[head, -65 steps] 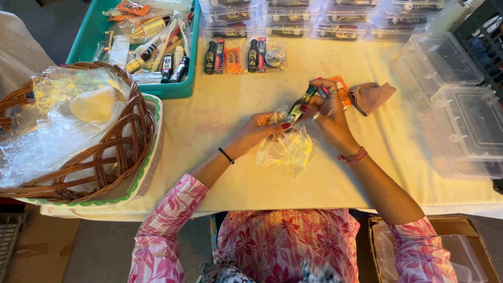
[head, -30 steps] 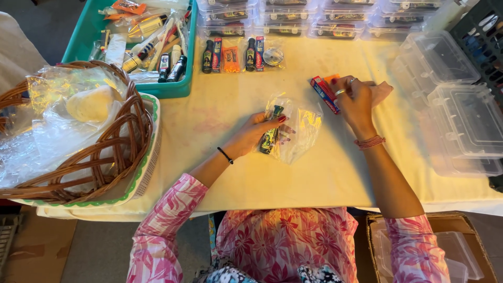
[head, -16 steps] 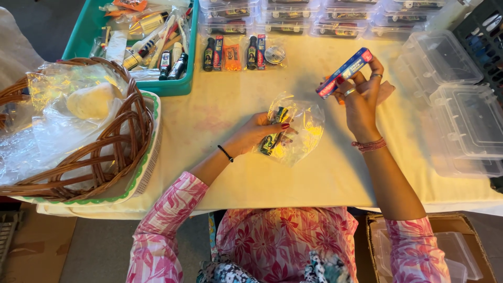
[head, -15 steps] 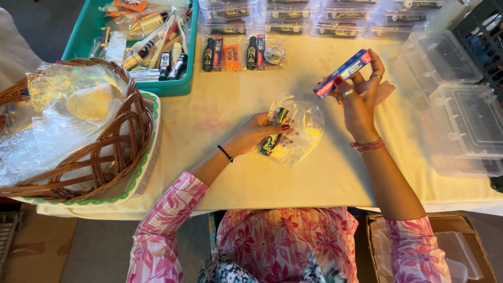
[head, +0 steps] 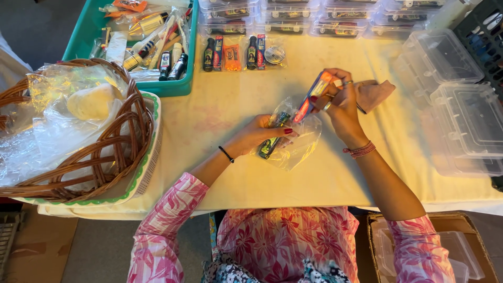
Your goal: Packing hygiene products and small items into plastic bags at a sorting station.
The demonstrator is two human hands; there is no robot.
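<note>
Lowered since half a second ago, the right hand (head: 340, 102) pinches a slim red-and-blue packet (head: 313, 96), its long axis slanting down-left into the clear plastic bag (head: 293, 144). Closed fingers of the left hand (head: 262, 133) hold that bag's mouth on the table (head: 220, 110).

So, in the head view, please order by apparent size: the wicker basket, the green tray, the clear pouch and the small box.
1. wicker basket
2. green tray, partly cut off by the frame
3. clear pouch
4. small box in the right hand
</note>
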